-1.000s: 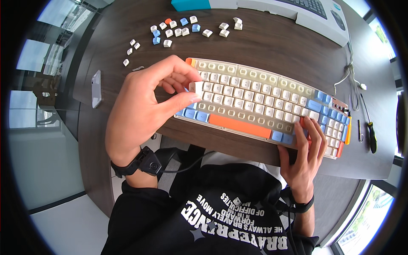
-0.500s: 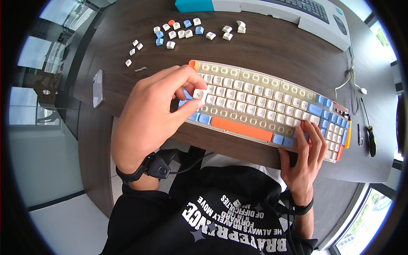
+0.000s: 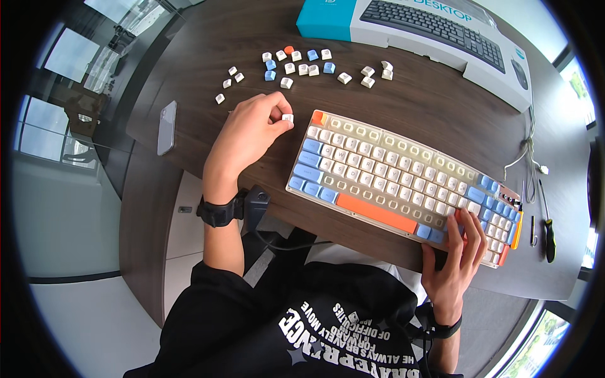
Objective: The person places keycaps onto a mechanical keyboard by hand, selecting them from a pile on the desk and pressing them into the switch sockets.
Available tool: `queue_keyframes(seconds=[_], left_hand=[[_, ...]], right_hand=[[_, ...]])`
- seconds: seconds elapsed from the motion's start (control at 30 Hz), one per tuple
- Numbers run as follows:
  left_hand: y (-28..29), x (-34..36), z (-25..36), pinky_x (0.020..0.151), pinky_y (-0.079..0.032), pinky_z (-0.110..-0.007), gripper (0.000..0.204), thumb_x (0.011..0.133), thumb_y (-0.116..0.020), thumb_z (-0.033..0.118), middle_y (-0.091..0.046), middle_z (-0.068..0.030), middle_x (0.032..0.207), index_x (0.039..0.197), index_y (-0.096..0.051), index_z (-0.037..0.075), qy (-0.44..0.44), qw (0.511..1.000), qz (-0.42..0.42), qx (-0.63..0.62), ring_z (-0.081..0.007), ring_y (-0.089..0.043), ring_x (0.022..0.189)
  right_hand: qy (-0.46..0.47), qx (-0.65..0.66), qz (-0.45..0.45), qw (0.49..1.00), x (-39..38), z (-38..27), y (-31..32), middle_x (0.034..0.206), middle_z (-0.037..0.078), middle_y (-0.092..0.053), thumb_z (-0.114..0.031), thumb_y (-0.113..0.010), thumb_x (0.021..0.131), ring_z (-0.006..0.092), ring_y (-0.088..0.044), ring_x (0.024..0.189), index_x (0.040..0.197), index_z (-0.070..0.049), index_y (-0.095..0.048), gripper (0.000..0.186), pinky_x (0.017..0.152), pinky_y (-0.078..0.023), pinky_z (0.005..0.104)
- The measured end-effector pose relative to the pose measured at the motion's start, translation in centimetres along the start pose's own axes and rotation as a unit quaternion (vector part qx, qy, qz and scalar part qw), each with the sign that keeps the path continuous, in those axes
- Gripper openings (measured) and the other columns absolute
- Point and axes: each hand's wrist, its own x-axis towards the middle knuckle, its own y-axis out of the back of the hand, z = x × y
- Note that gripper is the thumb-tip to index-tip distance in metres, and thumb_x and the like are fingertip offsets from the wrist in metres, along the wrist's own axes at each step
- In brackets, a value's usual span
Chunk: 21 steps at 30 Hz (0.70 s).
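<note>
Pinched between the thumb and index finger of my left hand point(image 3: 247, 133) is a white keycap point(image 3: 288, 118), held over the table off the keyboard's left end. The keyboard point(image 3: 378, 220) lies slanted near the table's front edge, with white, blue and orange keycaps. Its top row and a lower letter row show bare switch positions without caps. My right hand point(image 3: 459, 255) grips the keyboard's near edge toward the right, thumb at the front side and bent fingers over the keys. The fingers partly cover an orange keycap there.
Loose white, blue and orange keycaps point(image 3: 313, 70) lie scattered beyond the keyboard. A phone point(image 3: 167, 128) sits at the left. At the back right stands a white and teal keyboard box point(image 3: 391, 31). A screwdriver point(image 3: 551, 242) and a grey cable point(image 3: 525, 151) lie on the right.
My left hand has moved from above the keyboard's left end outward to the left with the white keycap. The view has shifted; my right hand keeps its place on the keyboard.
</note>
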Motion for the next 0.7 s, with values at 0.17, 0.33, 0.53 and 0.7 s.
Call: queue_keyframes(seconds=[0.17,0.33,0.53,0.7], left_hand=[[-0.4,0.8,-1.2,0.075,-0.054,-0.033,0.019,0.093,-0.075,0.008,-0.069,-0.0091,0.095,0.109,-0.067,0.001,-0.008,1.0,-0.018,0.02,-0.0178,-0.065,0.08],[1.7,0.9,-1.2,0.081,-0.056,-0.037,0.028,0.091,-0.077,0.013,-0.072,-0.0133,0.099,0.117,-0.07,0.003,0.001,0.999,-0.045,-0.022,-0.023,-0.07,0.088],[6.3,4.0,-4.8,0.082,-0.057,-0.038,0.029,0.091,-0.077,0.013,-0.072,-0.0137,0.108,0.118,-0.071,0.004,0.015,0.997,0.056,0.055,-0.0236,-0.07,0.088],[6.6,9.0,-9.9,0.082,-0.057,-0.036,0.032,0.09,-0.076,0.007,-0.071,-0.0132,0.108,0.122,-0.071,0.004,0.019,0.99,0.048,0.131,-0.0203,-0.07,0.089]], right_hand=[[-0.003,0.0,-0.001,1.0,0.2,0.0,-0.1,0.147,0.021,-0.055,-0.02,-0.079,0.088,0.0435,-0.051,0.136,0.142,-0.003,-0.059,0.06,0.111,-0.041,0.0545],[-0.014,-0.003,-0.005,1.0,0.0,0.0,0.0,0.147,0.021,-0.055,-0.02,-0.079,0.088,0.0438,-0.051,0.136,0.142,-0.003,-0.06,0.06,0.111,-0.041,0.0543],[-0.012,-0.001,-0.004,1.0,0.0,-0.1,0.2,0.148,0.021,-0.055,-0.021,-0.079,0.087,0.0437,-0.051,0.135,0.141,-0.003,-0.06,0.06,0.11,-0.041,0.0545],[-0.013,0.002,-0.005,1.0,-0.2,-0.1,0.1,0.149,0.02,-0.054,-0.019,-0.08,0.084,0.0431,-0.052,0.135,0.141,-0.004,-0.06,0.062,0.11,-0.042,0.0542]])
